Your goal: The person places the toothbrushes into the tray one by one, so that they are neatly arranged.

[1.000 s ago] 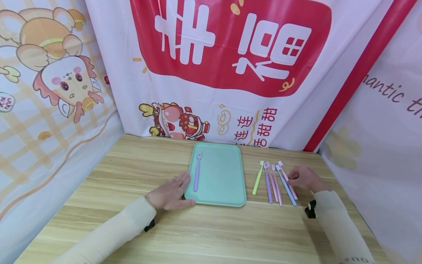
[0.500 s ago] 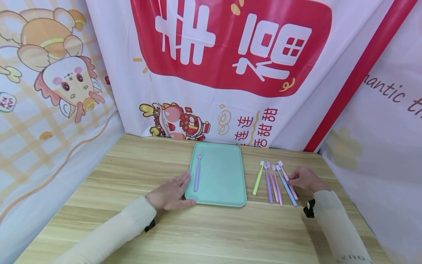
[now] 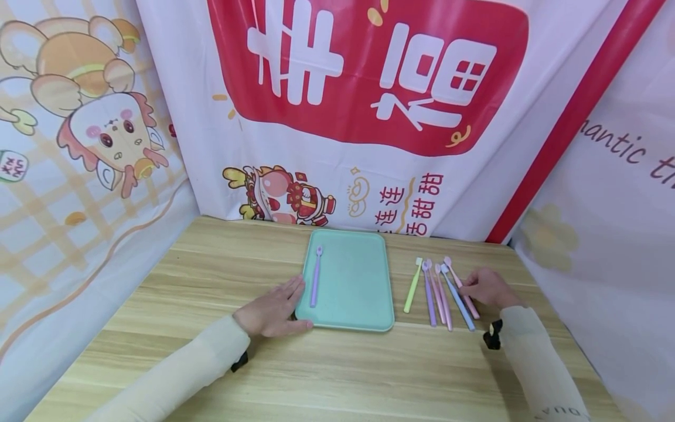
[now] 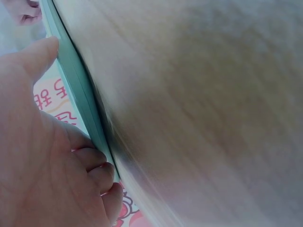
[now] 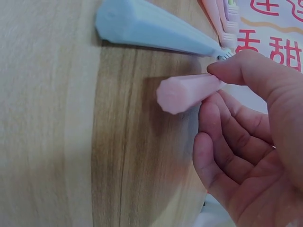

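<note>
My right hand (image 3: 487, 287) pinches the handle of a pink toothbrush (image 3: 454, 273) between thumb and fingers at the right end of a row. In the right wrist view, that pink handle (image 5: 182, 93) points its blunt end at the camera, beside a blue toothbrush (image 5: 151, 29). My left hand (image 3: 274, 308) lies at the left edge of a mint green tray (image 3: 358, 281), fingers extended along its rim. The left wrist view shows the thumb and fingers against the tray's side (image 4: 78, 78). One purple toothbrush (image 3: 315, 278) lies lengthwise on the tray's left part.
Left of the held brush lie several more toothbrushes, among them a yellow-green one (image 3: 413, 286) and a purple one (image 3: 429, 296), between tray and right hand. Behind the wooden table (image 3: 343, 375) hangs a printed red and white cloth (image 3: 364, 94); more cloths flank it.
The pink toothbrush has turned slightly, its handle end shifting a little to the right, away from the blue one. My left hand and the tray stay in place.
</note>
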A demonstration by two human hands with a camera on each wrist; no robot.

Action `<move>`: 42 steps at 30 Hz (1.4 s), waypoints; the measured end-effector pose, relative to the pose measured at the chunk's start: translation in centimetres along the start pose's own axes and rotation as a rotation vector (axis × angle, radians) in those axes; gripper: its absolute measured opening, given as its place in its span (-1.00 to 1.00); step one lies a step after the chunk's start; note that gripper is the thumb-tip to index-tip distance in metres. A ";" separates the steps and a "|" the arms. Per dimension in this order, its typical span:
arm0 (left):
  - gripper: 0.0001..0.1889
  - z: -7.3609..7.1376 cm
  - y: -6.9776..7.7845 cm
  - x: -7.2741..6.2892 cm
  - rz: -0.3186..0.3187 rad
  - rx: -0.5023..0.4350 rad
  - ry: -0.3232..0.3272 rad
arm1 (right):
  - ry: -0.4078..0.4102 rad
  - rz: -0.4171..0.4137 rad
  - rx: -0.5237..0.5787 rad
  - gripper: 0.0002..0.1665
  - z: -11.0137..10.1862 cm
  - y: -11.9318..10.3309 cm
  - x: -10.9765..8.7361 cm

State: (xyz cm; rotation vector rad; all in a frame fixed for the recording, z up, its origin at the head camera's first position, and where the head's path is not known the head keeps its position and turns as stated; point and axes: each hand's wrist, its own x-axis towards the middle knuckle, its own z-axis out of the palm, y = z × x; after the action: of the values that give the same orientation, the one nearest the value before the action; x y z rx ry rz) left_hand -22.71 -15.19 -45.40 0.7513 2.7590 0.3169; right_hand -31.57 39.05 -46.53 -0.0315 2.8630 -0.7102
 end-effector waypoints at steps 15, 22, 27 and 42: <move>0.06 0.0 0.0 0.0 -0.001 0.006 -0.004 | 0.021 -0.015 0.026 -0.81 -0.2 -1.0 -0.8; 0.07 0.0 0.0 0.1 -0.001 0.009 -0.001 | 0.055 -0.112 0.018 -0.77 -1.0 -1.5 -1.4; 0.07 0.1 -0.1 0.1 0.003 0.010 -0.001 | 0.077 -0.160 -0.006 -0.77 -1.4 -2.0 -1.6; 0.06 -0.1 0.1 0.0 -0.001 0.015 0.000 | 0.120 -0.237 -0.070 -0.80 -1.6 -5.1 -2.0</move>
State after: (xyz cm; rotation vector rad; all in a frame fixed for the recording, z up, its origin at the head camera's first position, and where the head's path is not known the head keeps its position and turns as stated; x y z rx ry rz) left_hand -22.64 -15.12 -45.29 0.7536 2.7648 0.2962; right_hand -30.09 35.44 -42.42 -0.3558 3.0303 -0.6738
